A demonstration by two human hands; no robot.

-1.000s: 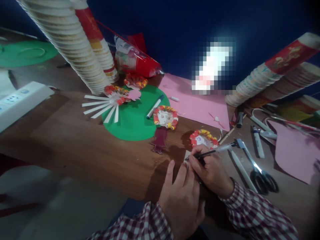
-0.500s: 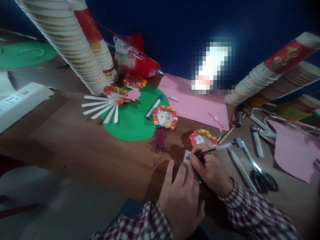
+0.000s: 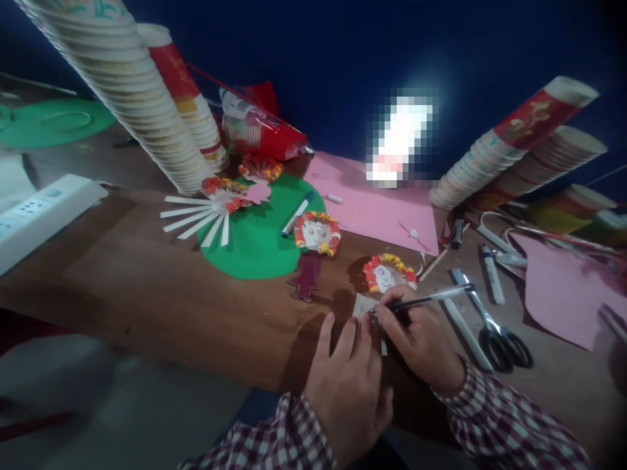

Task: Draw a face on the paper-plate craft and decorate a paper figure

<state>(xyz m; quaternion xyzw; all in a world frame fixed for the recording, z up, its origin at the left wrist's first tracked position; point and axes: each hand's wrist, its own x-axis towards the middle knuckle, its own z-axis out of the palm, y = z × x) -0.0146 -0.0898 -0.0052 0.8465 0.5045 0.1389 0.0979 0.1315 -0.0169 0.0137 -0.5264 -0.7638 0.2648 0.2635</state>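
My right hand is closed round a pen, with its tip on a small piece of pale paper near the table's front edge. My left hand lies with fingers stretched over the lower part of that paper, pressing it to the table. Just beyond the paper sits a round face craft with a red and yellow rim. Up and to the left lies a similar face craft, with a dark maroon cutout below it. Both hands hide much of the paper.
Scissors and a marker lie to the right. A green disc and a pink sheet lie behind. Tall stacks of paper cups lean at the left, more cups at the right. A power strip is far left.
My right hand has drawn slightly away from my left fingers, so more of the paper shows around the pen tip. The whole view has shifted a little.
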